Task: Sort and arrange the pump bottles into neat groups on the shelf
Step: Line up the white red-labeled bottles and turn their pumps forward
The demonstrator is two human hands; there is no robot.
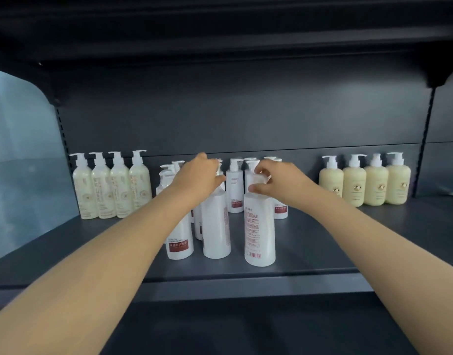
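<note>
The right hand pinches the pump head of a white cylindrical plastic bottle whose barcode label faces forward, thumb and fingers curled round the pump. The left hand curls over the top of a neighbouring plain-sided white pump bottle, gripping its hidden pump. Both bottles stand upright at the front of a loose cluster of white red-labelled bottles mid-shelf. Four tall cream pump bottles stand in a row at the left and four squat yellow pump bottles at the right, all on the dark grey metal shelf.
</note>
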